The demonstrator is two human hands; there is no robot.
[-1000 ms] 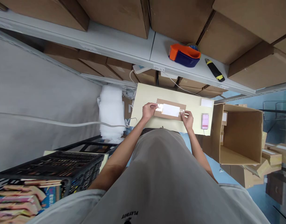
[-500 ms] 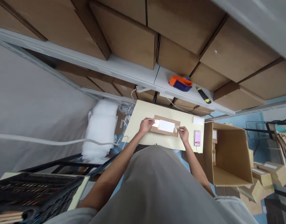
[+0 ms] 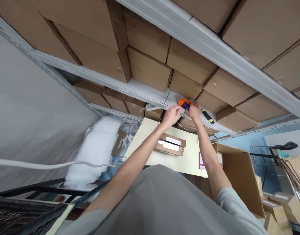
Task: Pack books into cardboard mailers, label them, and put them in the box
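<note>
An orange and dark blue tape dispenser sits on the grey shelf above the worktable. My right hand is at its front right side, fingers bent against it. Just at its left end is my left hand, with fingers drawn together; whether tape lies between them is too small to tell. Below my forearms a narrow brown cardboard box rests on the table, carrying a white label and glossy clear tape along its upper faces. My left forearm passes close to the box's left end.
A yellow-black utility knife lies on the shelf right of the dispenser. A phone is on the cream table, partly behind my right forearm. A large open carton stands right. White foam sheets are piled left. Boxes fill the shelves.
Both hands have left the box on the table and moved up and forward to the tape dispenser on the shelf. The box now stands tilted differently in view, as the camera has shifted.
</note>
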